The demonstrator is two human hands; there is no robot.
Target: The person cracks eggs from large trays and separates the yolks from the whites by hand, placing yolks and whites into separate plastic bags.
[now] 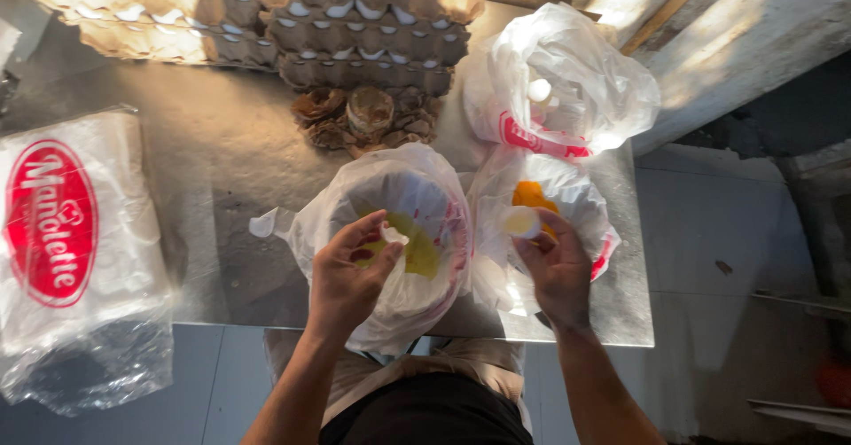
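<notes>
Carefully: my left hand (pixel 347 272) pinches a shell half (pixel 393 235) over the bag (pixel 443 259) of whites. My right hand (pixel 557 268) cups the other half (pixel 520 222) (yolk inside, I think); tilting it could spill yolk.

You hold a piece of white eggshell (pixel 393 235) in your left hand (pixel 347 277) over a white plastic bag (pixel 390 183) with yellow egg inside, and another white eggshell half (pixel 520 222) in your right hand (pixel 557 272) over the bag (pixel 576 199) with orange yolk.
</notes>
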